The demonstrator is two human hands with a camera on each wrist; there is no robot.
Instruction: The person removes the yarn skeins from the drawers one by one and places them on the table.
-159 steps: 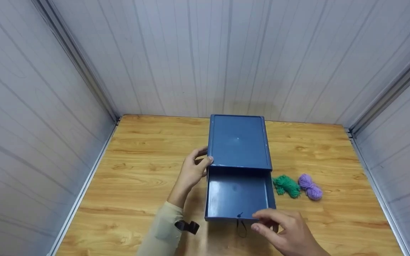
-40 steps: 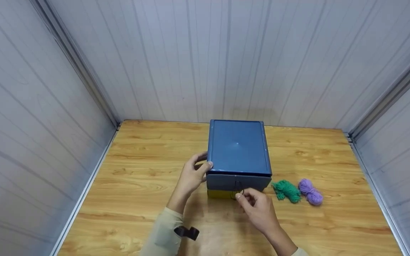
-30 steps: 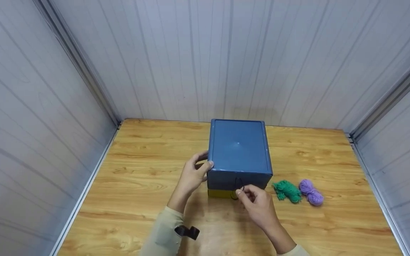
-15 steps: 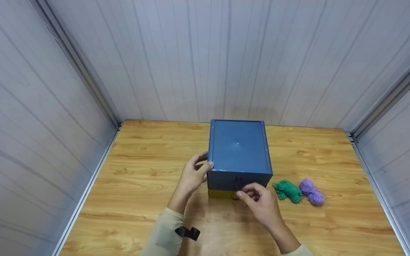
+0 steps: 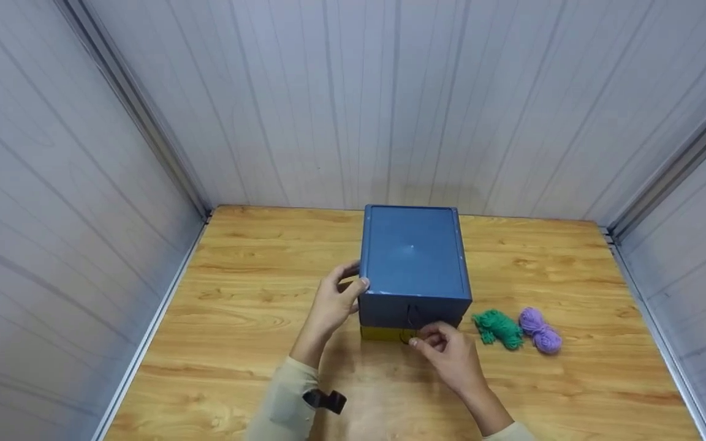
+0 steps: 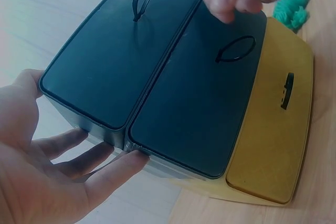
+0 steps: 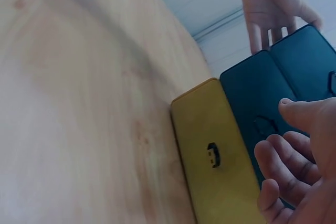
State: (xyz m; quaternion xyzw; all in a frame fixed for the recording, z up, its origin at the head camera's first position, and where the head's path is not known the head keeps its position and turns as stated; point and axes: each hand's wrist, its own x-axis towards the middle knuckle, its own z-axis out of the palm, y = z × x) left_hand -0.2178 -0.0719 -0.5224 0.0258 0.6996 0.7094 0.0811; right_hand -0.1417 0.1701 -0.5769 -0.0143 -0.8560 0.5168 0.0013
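Note:
A stacked drawer unit [image 5: 414,251] stands on the wooden table, with two dark blue drawers above a yellow drawer [image 6: 273,124]. Each front carries a black loop pull, such as the middle one [image 6: 236,49]. My left hand [image 5: 331,300] rests against the unit's left side, thumb at its top edge and fingers extended along the wall in the left wrist view. Close in front of the drawer fronts is my right hand [image 5: 451,352], fingers loosely bent and thumb apart from them in the right wrist view [image 7: 299,161]. It appears to hold nothing. All the drawers are pushed in.
Right of the unit lie a green yarn skein [image 5: 498,329] and a purple yarn skein [image 5: 540,331]. Pale panel walls [image 5: 304,110] border the wooden table [image 5: 236,343] at the back and both sides. A black strap [image 5: 324,400] is on the left sleeve.
The top drawer, pulled far out at first, was nearly in and is now flush. My right hand came to its front, then shifted slightly lower. The left hand stayed at the unit's side.

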